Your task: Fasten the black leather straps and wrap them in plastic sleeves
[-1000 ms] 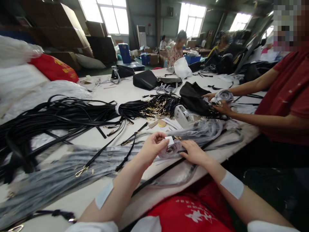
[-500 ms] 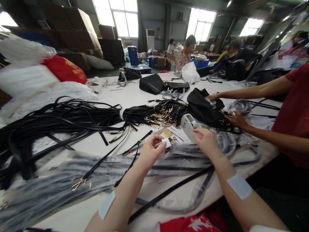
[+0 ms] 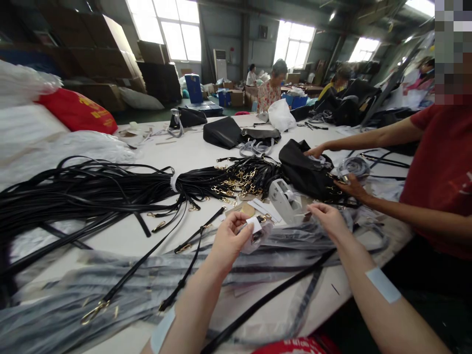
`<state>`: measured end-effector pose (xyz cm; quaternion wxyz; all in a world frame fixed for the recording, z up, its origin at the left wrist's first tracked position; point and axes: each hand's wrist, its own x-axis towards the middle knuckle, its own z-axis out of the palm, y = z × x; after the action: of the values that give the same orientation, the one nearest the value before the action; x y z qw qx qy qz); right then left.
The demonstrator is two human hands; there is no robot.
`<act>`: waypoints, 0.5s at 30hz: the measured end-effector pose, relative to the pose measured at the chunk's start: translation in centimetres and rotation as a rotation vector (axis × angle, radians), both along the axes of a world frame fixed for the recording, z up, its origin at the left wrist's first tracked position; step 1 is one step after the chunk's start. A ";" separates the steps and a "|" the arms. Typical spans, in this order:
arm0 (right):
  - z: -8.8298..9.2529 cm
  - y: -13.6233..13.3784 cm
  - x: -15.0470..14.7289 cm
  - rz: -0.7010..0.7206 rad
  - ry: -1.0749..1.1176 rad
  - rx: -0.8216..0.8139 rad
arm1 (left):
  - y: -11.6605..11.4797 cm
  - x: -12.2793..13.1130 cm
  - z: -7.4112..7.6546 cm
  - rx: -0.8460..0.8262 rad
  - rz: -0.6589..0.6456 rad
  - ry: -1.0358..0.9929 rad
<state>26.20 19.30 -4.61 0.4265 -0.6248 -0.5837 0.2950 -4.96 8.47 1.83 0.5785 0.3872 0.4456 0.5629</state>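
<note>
My left hand [image 3: 230,241] is closed in a pinch on the end of a plastic-wrapped strap [image 3: 258,236] with a small white tag [image 3: 254,224] on it. My right hand [image 3: 326,219] reaches beside the white tape dispenser [image 3: 285,199], its fingers pinched at the dispenser's cutting end; what they hold is too small to name. Long clear plastic sleeves with black straps [image 3: 155,280] lie across the table in front of me.
A large bundle of black straps with gold clasps [image 3: 121,187] lies at the left and middle of the white table [image 3: 184,147]. A person in a red shirt [image 3: 442,167] at the right handles a black bag [image 3: 306,169]. More black bags [image 3: 223,132] and other workers are farther back.
My right hand left the wrapped strap, rose toward the tape dispenser and now pinches at its end. My left hand kept its hold on the strap end.
</note>
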 end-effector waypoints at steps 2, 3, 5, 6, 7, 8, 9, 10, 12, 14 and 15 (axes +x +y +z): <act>-0.6 -1.4 0.3 -0.010 0.070 0.018 | -0.3 0.6 0.1 -0.001 -0.009 -0.010; -1.1 -2.2 0.4 -0.011 0.098 0.012 | -0.4 0.8 0.1 -0.004 -0.016 -0.015; -2.4 -3.3 0.6 -0.011 0.143 -0.019 | -0.6 1.2 -0.1 -0.013 -0.022 -0.024; -3.1 -3.7 0.6 -0.012 0.160 -0.034 | -0.7 1.4 -0.2 -0.015 -0.023 -0.026; -3.7 -4.0 0.5 -0.015 0.174 -0.043 | -0.8 1.5 -0.3 -0.014 -0.024 -0.026; -4.1 -4.2 0.4 -0.021 0.186 -0.046 | -0.9 1.6 -0.5 -0.010 -0.022 -0.025; -4.3 -4.3 0.3 -0.028 0.196 -0.043 | -1.0 1.6 -0.6 -0.004 -0.022 -0.024; -4.2 -4.4 0.1 -0.036 0.203 -0.036 | -1.0 1.6 -0.8 0.003 -0.023 -0.022; -3.4 -4.7 -0.3 -0.046 0.210 -0.013 | -1.0 1.6 -1.0 0.018 -0.024 -0.009; -2.1 -5.3 -0.8 -0.044 0.207 0.010 | -1.1 1.6 -1.2 0.034 -0.020 0.011; -1.4 -5.7 -1.1 -0.040 0.200 0.019 | -1.2 1.7 -1.2 0.042 -0.016 0.020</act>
<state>25.13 13.59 -5.99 0.4942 -0.5996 -0.5287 0.3417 -3.28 7.30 0.59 0.5702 0.4087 0.4363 0.5634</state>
